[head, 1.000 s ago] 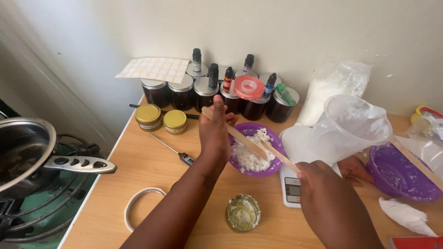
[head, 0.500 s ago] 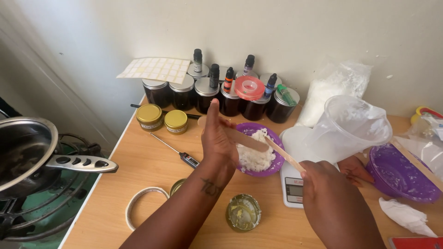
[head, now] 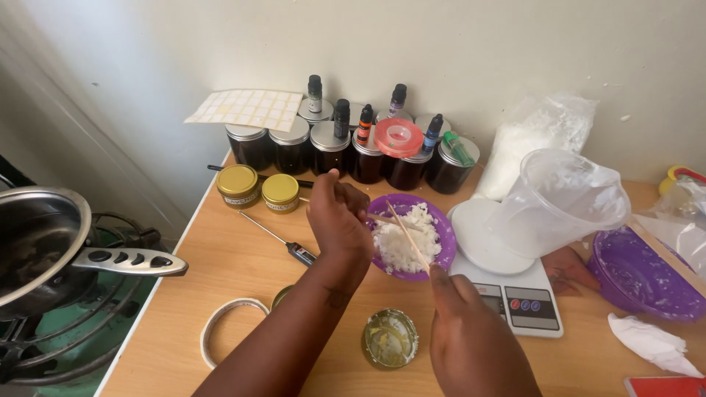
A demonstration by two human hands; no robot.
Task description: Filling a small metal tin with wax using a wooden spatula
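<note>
Right hand: the right hand, nearest the camera, is pinched shut on a thin wooden stick whose far end lies over the white flakes.
Open tin: a small round tin with yellowish residue sits on the table just left of the right hand.
Tape ring: a pale ring lies flat at the near left, beside the left forearm.
Left hand: the left hand is closed around a second stick, which points right into the bowl; the hand rests at the bowl's left rim.
Bowl: a small purple bowl holding white flakes stands between the hands, touching the scale's left side.
Scale: a white kitchen scale stands right of the bowl, with a clear plastic jug tilted over its plate.
Thermometer: a probe thermometer lies left of the left hand.
Large bowl: a bigger purple bowl sits at far right, with a crumpled tissue in front of it.
Pan: a metal pan rests on a stove at far left.
Gold tins: two gold-lidded tins stand behind the thermometer.
Jars: dark jars with dropper bottles on their lids line the wall, with a label sheet on the leftmost ones and a bag of flakes to their right.
</note>
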